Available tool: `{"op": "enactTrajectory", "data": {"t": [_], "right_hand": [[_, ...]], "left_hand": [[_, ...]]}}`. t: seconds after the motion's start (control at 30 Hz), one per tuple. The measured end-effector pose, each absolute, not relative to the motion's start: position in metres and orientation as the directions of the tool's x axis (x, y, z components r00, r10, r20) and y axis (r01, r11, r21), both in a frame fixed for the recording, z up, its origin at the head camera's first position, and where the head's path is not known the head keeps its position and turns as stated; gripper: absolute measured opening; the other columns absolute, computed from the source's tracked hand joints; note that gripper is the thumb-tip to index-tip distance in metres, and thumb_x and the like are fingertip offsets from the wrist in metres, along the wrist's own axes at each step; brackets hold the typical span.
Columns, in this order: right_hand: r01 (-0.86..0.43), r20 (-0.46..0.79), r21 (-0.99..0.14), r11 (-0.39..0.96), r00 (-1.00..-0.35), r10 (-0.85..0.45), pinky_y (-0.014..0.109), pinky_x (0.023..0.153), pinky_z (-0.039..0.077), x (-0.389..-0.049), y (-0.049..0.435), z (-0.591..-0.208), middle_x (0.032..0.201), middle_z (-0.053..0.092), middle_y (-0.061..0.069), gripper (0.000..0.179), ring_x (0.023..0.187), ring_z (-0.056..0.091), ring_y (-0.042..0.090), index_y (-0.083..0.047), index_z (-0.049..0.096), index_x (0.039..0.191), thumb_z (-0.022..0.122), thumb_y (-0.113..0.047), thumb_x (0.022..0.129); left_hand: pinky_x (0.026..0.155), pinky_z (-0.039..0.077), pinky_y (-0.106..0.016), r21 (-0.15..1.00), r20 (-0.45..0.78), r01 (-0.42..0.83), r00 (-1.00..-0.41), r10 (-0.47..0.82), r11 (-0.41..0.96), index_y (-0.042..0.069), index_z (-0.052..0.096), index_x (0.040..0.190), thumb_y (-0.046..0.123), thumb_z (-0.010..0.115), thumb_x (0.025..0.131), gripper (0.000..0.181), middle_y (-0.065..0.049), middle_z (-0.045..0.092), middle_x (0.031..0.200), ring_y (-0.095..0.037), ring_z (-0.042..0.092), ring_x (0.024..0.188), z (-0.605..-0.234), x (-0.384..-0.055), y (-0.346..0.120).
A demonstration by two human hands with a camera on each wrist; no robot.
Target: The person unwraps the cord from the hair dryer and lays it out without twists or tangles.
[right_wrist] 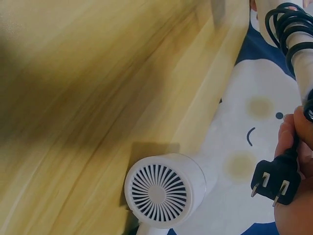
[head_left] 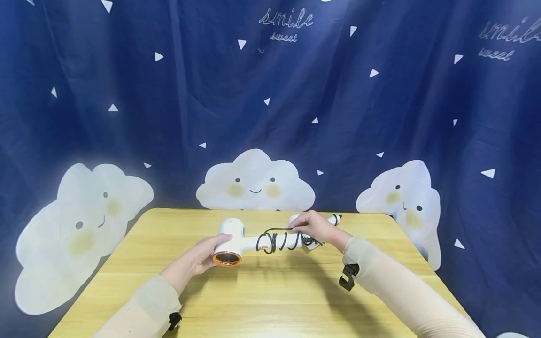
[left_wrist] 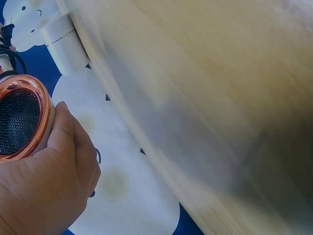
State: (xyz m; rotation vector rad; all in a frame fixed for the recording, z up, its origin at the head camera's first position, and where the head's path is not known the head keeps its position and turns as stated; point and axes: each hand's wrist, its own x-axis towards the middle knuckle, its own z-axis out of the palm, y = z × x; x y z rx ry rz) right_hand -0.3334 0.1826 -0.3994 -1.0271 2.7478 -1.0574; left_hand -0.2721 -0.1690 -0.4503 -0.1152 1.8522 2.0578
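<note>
A white hair dryer with a copper-coloured ring round its front grille is held above the table, its handle pointing right. My left hand grips the dryer's head, thumb on top. In the left wrist view the fingers curve round beside the copper ring. A black cord loops several times round the handle. My right hand pinches this cord near its end, beside the handle. From those fingers hangs the two-pin plug, seen in the right wrist view.
Behind the right hand, a second white device with a round slatted vent lies on the wooden table. Its handle ends in a black tip. A dark blue curtain with clouds hangs behind the table's far edge.
</note>
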Motion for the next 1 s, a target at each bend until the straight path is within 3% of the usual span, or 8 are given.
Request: {"op": "enactTrajectory", "data": {"t": [0.47,0.83,1.0], "right_hand": [[-0.548,0.184,-0.635,0.545,-0.792,-0.582,0.04,0.095,0.055,-0.332,0.187,-0.408,0.099,0.076,0.004,0.014,0.101,0.068,0.022,-0.006,0.079,0.102,0.072,-0.004,0.09],[-0.584,0.202,-0.625,0.518,-0.762,-0.616,0.052,0.104,0.047,-0.33,0.191,-0.415,0.106,0.075,0.01,0.023,0.112,0.064,0.033,-0.001,0.078,0.104,0.066,0.009,0.087],[-0.612,0.222,-0.614,0.499,-0.741,-0.634,0.05,0.103,0.048,-0.33,0.193,-0.424,0.105,0.075,0.01,0.021,0.109,0.065,0.029,-0.001,0.078,0.103,0.069,0.008,0.085]], "left_hand": [[0.084,0.059,-0.034,0.948,-0.288,-0.312,-0.927,0.241,-0.067,-0.012,0.041,0.138,0.036,0.06,0.097,0.066,-0.017,0.064,0.112,-0.023,0.069,0.095,-0.451,-0.272,-0.17],[0.085,0.059,-0.035,0.94,-0.303,-0.33,-0.924,0.233,-0.085,-0.012,0.04,0.139,0.037,0.061,0.096,0.069,-0.018,0.063,0.114,-0.023,0.068,0.095,-0.45,-0.271,-0.17],[0.085,0.059,-0.034,0.938,-0.306,-0.334,-0.923,0.233,-0.091,-0.012,0.039,0.139,0.037,0.061,0.095,0.07,-0.018,0.063,0.114,-0.023,0.068,0.095,-0.45,-0.271,-0.171]]}}
